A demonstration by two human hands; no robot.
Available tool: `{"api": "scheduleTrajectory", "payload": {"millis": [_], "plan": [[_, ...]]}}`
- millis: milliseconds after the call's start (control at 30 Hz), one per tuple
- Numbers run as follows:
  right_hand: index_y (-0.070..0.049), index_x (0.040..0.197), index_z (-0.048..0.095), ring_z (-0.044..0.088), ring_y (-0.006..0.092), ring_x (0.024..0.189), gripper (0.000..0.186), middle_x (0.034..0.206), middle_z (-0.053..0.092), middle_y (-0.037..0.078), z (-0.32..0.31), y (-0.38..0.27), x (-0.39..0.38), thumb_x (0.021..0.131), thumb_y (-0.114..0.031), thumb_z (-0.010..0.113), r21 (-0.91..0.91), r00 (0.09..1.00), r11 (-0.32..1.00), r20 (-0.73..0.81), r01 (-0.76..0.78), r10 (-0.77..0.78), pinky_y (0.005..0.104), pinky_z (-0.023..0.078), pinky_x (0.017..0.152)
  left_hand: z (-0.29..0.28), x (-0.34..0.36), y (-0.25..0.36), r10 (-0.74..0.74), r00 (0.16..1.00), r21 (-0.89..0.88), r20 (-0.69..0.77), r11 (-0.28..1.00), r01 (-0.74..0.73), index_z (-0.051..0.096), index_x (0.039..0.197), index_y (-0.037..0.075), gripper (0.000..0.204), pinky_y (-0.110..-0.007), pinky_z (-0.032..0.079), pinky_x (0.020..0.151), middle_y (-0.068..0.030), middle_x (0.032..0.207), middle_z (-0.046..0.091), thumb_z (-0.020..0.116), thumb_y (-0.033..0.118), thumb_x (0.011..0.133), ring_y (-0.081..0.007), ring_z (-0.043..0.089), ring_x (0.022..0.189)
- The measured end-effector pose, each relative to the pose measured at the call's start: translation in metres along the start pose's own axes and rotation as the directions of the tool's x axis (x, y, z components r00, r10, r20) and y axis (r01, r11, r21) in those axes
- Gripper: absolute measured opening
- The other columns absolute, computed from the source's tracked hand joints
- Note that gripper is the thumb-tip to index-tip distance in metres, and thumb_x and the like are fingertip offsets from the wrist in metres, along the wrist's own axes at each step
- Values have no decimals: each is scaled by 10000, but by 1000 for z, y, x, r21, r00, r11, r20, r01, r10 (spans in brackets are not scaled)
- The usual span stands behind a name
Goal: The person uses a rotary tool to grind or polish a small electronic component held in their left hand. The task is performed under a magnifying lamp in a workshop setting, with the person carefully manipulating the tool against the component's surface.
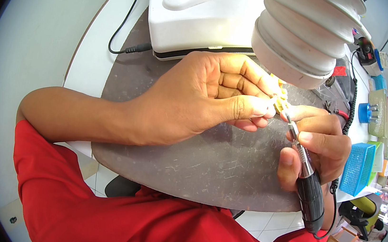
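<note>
2 hands work over 1 grey desk [188,168]. The left hand [202,91] pinches 1 small yellow piece [281,102] between thumb and fingertips; the right hand [324,140] grips 1 black-and-silver rotary handpiece [310,199]. Glare and the fingers partly hide the piece, so its shape is hard to make out, as is whether the tool's tip touches it. The piece lies at the left hand's fingertips, just beside the right hand's. Above are 1 white ribbed hose [303,42] and 1 white machine [199,31], both cut off by the top edge.
</note>
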State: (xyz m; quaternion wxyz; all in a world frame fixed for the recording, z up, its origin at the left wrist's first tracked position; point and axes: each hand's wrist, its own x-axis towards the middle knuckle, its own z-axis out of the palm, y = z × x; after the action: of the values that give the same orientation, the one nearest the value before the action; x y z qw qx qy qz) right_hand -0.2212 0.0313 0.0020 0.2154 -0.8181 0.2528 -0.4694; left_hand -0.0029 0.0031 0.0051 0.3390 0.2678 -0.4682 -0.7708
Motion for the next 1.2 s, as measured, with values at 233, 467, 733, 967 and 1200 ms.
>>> {"api": "scheduleTrajectory", "payload": {"millis": [233, 467, 733, 967, 1200], "plan": [[-34, 961, 512, 649, 303, 829, 378, 827, 587, 129, 5, -1, 0, 676, 5, 757, -44, 999, 998, 14, 39, -38, 356, 529, 683, -1, -1, -2, 6, 1000, 5, 6, 1000, -6, 461, 1151, -70, 311, -319, 563, 808, -151, 1009, 603, 573, 33, 880, -201, 631, 927], [-10, 896, 523, 656, 294, 790, 315, 797, 599, 154, 9, 7, -1, 682, 0, 755, -57, 999, 998, -25, 38, -40, 344, 524, 674, -1, -2, -1, 2, 1000, 10, 0, 1000, -2, 467, 1153, -75, 309, -312, 561, 805, -153, 1004, 608, 570, 42, 886, -196, 629, 929], [-20, 905, 536, 656, 290, 817, 326, 812, 605, 144, 9, 5, -1, 673, 0, 765, -29, 1000, 1000, -11, -3, 3, 329, 519, 677, -2, -1, -3, 2, 1000, 11, 8, 1000, -2, 472, 1160, -79, 314, -307, 558, 810, -151, 1005, 609, 567, 50, 890, -187, 629, 927], [-9, 975, 472, 614, 270, 854, 292, 852, 536, 137, 3, 6, -2, 761, -42, 668, -89, 995, 996, 95, 27, -19, 325, 481, 732, -2, 1, -3, 4, 1000, 3, 21, 1000, -4, 472, 1165, -76, 314, -308, 557, 812, -152, 1005, 607, 564, 50, 893, -190, 626, 931], [-1, 998, 460, 607, 272, 866, 296, 860, 524, 139, 5, 8, -2, 777, -50, 651, -92, 993, 995, 119, 38, -27, 332, 473, 764, -4, -1, -6, 11, 1000, -7, 12, 1000, -11, 470, 1168, -76, 312, -311, 555, 820, -154, 1023, 600, 558, 43, 894, -195, 621, 941]]}}
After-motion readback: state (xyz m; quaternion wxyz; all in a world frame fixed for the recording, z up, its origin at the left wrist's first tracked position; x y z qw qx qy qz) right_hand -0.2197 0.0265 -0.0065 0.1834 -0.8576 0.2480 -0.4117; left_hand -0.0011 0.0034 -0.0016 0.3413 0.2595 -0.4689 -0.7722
